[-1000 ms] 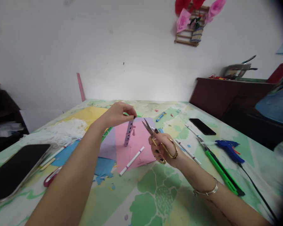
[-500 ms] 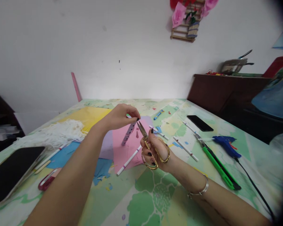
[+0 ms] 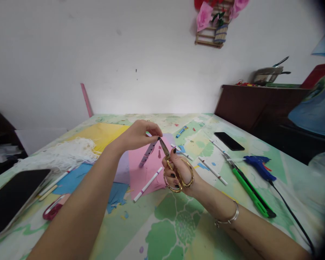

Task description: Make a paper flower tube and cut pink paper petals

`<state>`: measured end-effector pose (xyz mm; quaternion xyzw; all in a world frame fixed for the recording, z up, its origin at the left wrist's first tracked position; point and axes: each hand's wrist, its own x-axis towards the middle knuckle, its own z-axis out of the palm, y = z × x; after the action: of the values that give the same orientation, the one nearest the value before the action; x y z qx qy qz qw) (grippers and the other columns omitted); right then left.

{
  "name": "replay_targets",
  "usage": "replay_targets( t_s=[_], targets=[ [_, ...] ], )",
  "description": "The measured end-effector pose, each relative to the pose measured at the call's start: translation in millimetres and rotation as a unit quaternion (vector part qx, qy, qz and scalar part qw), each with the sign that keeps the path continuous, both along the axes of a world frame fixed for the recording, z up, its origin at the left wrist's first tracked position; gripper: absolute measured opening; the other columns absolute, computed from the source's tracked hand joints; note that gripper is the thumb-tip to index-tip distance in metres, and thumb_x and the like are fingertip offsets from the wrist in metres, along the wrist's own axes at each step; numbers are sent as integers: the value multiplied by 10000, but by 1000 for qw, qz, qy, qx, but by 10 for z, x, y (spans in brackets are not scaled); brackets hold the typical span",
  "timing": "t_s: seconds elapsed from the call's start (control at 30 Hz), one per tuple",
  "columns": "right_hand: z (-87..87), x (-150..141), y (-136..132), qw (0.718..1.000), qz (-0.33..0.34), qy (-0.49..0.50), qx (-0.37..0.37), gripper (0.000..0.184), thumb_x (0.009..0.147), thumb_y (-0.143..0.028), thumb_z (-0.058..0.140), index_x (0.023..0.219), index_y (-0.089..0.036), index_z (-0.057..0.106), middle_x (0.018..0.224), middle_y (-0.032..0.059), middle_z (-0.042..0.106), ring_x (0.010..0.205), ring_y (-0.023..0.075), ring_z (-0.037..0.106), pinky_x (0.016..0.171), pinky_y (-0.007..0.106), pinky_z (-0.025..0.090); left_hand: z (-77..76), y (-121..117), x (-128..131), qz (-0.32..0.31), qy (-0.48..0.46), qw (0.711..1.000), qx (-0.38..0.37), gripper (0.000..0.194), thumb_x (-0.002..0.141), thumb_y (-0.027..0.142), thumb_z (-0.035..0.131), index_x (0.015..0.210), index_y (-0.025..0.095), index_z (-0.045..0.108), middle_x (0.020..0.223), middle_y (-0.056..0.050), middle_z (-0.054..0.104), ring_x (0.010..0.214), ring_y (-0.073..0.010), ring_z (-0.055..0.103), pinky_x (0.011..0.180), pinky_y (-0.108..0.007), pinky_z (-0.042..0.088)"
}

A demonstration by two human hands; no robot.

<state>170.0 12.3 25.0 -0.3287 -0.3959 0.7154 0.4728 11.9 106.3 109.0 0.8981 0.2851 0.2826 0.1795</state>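
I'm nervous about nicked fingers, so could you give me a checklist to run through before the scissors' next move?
1. Left hand has a grip on the purple spotted piece: ok, held near its upper end.
2. Right hand holds the scissors by the gold handles: ok.
3. Left fingertips well clear of the blades: not ok, the blade tips appear right up by them.
4. Green utility knife apart from both hands: ok, it lies to the right on the table.
5. Blue glue gun switched off: cannot tell.
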Motion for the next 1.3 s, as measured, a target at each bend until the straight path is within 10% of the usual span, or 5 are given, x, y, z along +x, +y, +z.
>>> replay_targets(
  t_s=[1.3],
  targets=[
    [-2, 1, -3, 999, -23, -19, 36, 561, 719, -730, 526, 646, -177, 467, 403, -97, 311, 291, 37, 264, 307, 162, 196, 16, -20, 3, -3, -1, 1000, -6, 138, 751, 137, 589, 848, 167, 682, 838, -36, 701, 782, -140, 651, 691, -244, 516]
  ],
)
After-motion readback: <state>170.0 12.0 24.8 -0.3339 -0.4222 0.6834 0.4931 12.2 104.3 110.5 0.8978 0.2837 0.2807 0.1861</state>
